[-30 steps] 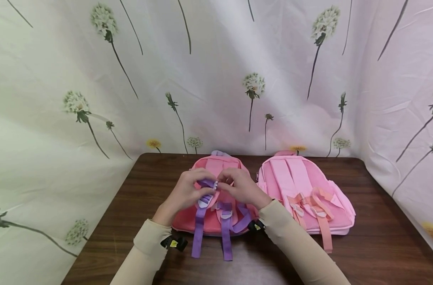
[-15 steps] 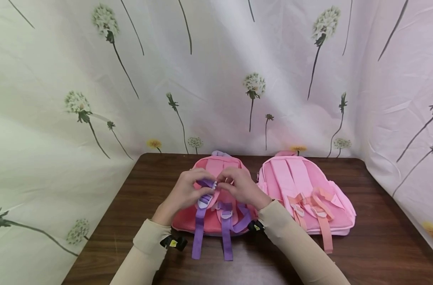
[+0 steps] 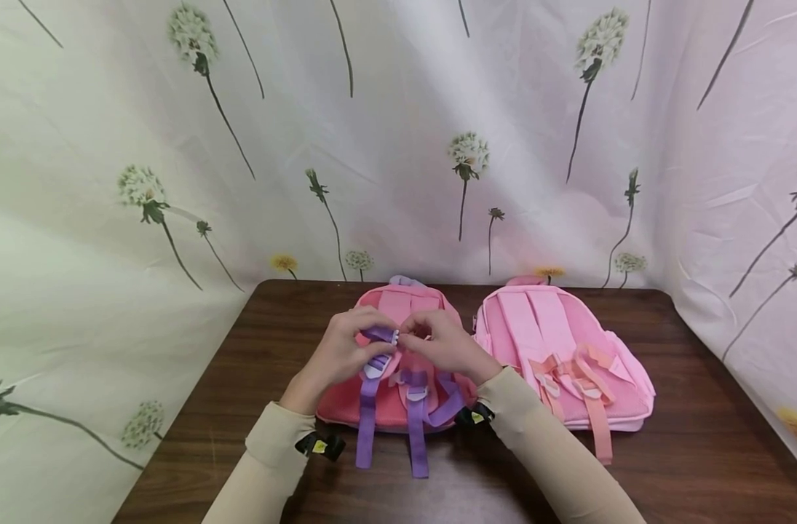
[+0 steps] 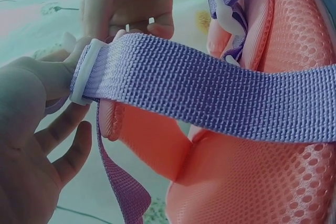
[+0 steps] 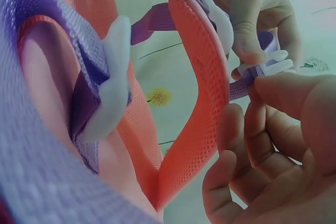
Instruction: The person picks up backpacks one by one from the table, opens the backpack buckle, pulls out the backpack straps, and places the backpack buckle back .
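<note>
The coral-pink backpack (image 3: 339, 400) lies on the table with its straps up. In the head view my left hand (image 3: 346, 346) pinches a purple strap with a white pronged buckle (image 3: 394, 338) above it. My right hand (image 3: 447, 343) pinches at the same buckle from the right; in the right wrist view its thumb and finger touch the buckle's base (image 5: 270, 67). The left wrist view shows a white slider (image 4: 86, 72) on the wide purple webbing (image 4: 210, 87), beside the left hand (image 4: 31, 108). Two purple strap ends (image 3: 418, 444) hang over the bag's lower edge.
A lighter pink backpack (image 3: 555, 320) with orange straps (image 3: 597, 429) lies on the right of the brown table (image 3: 254, 364). Behind stands a flower-printed cloth (image 3: 398, 145). Each wrist carries a black band.
The left hanging strap end has risen slightly and shifted a little right. Both hands stay at the buckle, with only small finger movements.
</note>
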`<state>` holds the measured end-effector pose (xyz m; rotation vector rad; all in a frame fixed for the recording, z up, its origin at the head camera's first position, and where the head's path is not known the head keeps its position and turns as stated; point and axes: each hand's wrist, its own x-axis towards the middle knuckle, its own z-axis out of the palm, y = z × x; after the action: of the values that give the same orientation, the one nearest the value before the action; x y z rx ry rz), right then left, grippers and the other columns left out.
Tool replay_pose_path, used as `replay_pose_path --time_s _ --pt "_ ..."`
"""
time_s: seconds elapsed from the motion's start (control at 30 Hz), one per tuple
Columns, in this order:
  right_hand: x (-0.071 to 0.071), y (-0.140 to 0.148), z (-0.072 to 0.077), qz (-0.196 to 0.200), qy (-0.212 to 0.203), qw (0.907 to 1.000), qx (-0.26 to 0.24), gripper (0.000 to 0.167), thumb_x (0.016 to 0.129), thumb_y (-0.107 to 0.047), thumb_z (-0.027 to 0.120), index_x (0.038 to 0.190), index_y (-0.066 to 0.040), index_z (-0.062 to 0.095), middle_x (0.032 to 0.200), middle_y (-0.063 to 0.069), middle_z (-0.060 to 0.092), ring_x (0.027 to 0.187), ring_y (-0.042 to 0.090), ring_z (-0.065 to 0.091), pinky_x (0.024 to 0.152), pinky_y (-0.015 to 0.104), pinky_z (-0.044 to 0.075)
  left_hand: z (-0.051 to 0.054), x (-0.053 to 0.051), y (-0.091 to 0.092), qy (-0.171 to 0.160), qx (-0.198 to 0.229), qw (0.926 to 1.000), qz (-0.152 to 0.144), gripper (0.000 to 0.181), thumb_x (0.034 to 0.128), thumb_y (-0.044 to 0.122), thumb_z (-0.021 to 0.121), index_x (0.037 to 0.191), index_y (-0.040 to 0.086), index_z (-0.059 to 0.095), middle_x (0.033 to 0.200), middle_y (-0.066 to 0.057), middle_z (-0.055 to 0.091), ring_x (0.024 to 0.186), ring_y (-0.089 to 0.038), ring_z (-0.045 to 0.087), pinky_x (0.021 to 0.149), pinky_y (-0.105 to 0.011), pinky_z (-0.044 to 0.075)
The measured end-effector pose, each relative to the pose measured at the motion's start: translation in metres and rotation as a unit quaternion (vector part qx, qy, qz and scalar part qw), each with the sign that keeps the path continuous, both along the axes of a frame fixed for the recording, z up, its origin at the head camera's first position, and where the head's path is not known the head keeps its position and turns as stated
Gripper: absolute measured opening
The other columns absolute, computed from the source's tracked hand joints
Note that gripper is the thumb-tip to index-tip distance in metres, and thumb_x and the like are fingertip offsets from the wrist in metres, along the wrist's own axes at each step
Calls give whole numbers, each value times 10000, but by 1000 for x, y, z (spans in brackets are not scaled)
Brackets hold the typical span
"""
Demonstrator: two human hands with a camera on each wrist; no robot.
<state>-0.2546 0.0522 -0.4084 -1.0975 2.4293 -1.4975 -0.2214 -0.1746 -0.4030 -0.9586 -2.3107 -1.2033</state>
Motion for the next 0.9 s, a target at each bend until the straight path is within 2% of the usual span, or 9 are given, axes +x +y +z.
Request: replay_pose_path --time_s 0.23,0.47,0.63,0.8,0.9 --pt "1 1 4 -3 217 9997 106 76 1001 -98 697 1002 -96 773 891 -15 726 808 127 635 764 281 531 -1 -1 2 154 -83 9998 61 324 766 -7 922 1039 122 805 979 25 754 913 -143 665 852 -333 529" --pt "3 7 6 1 553 9977 380 95 1018 -171 705 1075 -120 762 980 -52 741 876 76 675 807 291 571 0 1 1 -5 -53 10000 83 332 806 23 903 1097 141 797 1002 27 755 918 -140 663 839 -313 538" --pt "5 11 6 -36 891 9956 285 176 993 -204 747 1144 -114 740 1036 -19 731 881 95 683 773 331 593 0 3 0 -78 -92 9997 206 383 808 21 902 1157 124 780 1054 3 765 934 -144 680 835 -339 565" --pt "6 10 6 -46 1232 9923 108 305 936 -213 822 1201 -100 721 1087 17 729 864 111 695 740 399 610 -1 2 0 -125 -118 9993 342 468 801 38 911 1234 118 751 1163 -16 766 1007 -161 702 882 -375 588" --pt "6 8 7 -30 1561 9877 48 331 908 -198 849 1200 -87 741 1087 32 750 839 133 706 722 412 613 -2 0 1 -178 -85 9992 333 514 802 41 910 1276 119 726 1145 -20 763 984 -163 703 863 -377 601"
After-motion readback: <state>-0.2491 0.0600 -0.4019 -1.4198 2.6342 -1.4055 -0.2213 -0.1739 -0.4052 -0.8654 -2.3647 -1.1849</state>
